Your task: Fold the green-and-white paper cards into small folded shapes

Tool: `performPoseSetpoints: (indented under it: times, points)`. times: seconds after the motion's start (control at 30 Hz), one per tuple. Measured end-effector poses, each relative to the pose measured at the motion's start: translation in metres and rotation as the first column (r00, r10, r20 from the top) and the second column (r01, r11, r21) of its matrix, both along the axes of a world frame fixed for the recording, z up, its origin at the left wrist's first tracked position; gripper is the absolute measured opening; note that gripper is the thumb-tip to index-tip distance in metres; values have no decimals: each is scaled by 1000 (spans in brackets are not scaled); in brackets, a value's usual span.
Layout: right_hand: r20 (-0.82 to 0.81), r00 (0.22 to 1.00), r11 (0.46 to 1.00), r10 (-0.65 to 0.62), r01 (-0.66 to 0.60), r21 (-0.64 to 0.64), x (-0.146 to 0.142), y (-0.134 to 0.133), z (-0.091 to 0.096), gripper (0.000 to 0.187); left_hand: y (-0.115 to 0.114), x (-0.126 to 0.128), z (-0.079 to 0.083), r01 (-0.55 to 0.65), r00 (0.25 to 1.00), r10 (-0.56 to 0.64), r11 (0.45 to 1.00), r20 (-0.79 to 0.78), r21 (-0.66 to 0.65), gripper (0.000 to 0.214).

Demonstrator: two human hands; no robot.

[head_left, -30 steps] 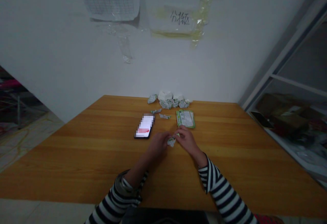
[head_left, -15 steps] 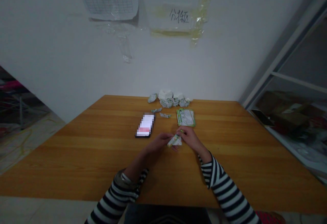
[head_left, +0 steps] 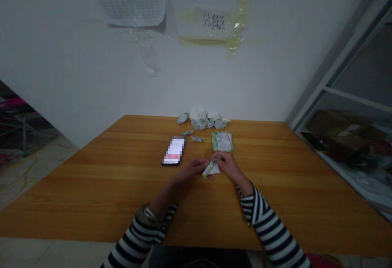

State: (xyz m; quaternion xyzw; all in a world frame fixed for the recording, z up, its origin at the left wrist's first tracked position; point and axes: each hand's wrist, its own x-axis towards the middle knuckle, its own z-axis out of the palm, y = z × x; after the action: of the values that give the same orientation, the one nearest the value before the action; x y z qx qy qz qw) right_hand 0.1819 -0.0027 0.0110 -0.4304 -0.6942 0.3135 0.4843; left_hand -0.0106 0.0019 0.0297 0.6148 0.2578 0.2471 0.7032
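Note:
Between my hands is a small folded piece of printed paper (head_left: 210,169), white with green and yellow marks. My left hand (head_left: 193,169) pinches its left side, and my right hand (head_left: 227,164) grips its upper right edge. Both hands are closed, held above the table, and cover part of the paper. Just beyond my right hand lies a flat stack of green-and-white printed sheets or packets (head_left: 222,141). A phone (head_left: 174,150) with a lit, blurred screen rests to the left of my left hand.
Crumpled white-and-green paper pieces (head_left: 199,121) sit at the table's back edge by the wall. Two small twisted scraps (head_left: 197,139) lie in front of them. Cardboard boxes (head_left: 349,137) stand behind the frame at the right. The wooden table (head_left: 92,178) meets the wall.
The folded paper has shifted slightly to the right and turned a little between my fingers. Both hands keep hold of it; the other things stay in place.

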Motion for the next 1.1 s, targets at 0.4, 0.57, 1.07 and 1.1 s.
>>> performPoseSetpoints:
  times: [0.4,0.57,1.07,1.1]
  points:
    - [53,996,997,-67,65,42,-10,-6,-2,15,6,7,-24,-54,996,56,998,65,-28,43]
    - [115,988,994,-101,94,63,-26,-11,-7,53,10,10,-35,-356,930,366,894,16,271,28]
    - [7,985,969,-170,166,183,-51,-17,-13,31,14,8,-29,-515,795,607,692,-21,505,29]
    - [-30,984,968,-178,181,175,-51,-17,-14,30,16,7,-29,-527,793,609,693,-9,492,29]
